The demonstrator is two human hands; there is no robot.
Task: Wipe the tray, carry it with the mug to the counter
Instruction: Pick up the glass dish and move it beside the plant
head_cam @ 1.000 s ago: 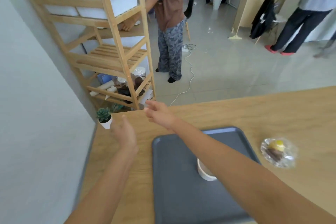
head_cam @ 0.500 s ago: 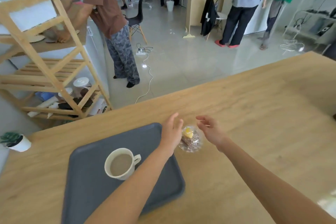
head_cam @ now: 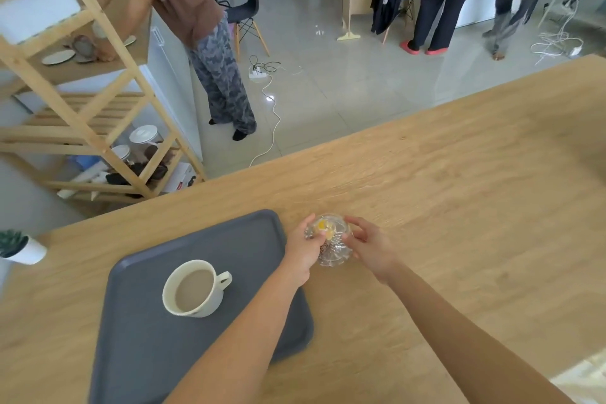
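A dark grey tray (head_cam: 147, 348) lies on the wooden table, at the lower left. On it stands a white mug (head_cam: 193, 289) filled with milky coffee, handle to the right. Just right of the tray's far corner sits a small clear glass dish (head_cam: 331, 243) with something yellow and brown in it. My left hand (head_cam: 303, 252) grips the dish's left side, the forearm crossing over the tray. My right hand (head_cam: 370, 246) holds its right side.
A small potted plant (head_cam: 19, 248) stands at the table's left edge. Beyond the table is a wooden shelf rack (head_cam: 98, 98) with jars. A person in brown stands by it; two others stand at the far right. Cables lie on the floor.
Both hands swung from the table's far left corner to the glass dish and have closed on it from either side. My view has turned right.
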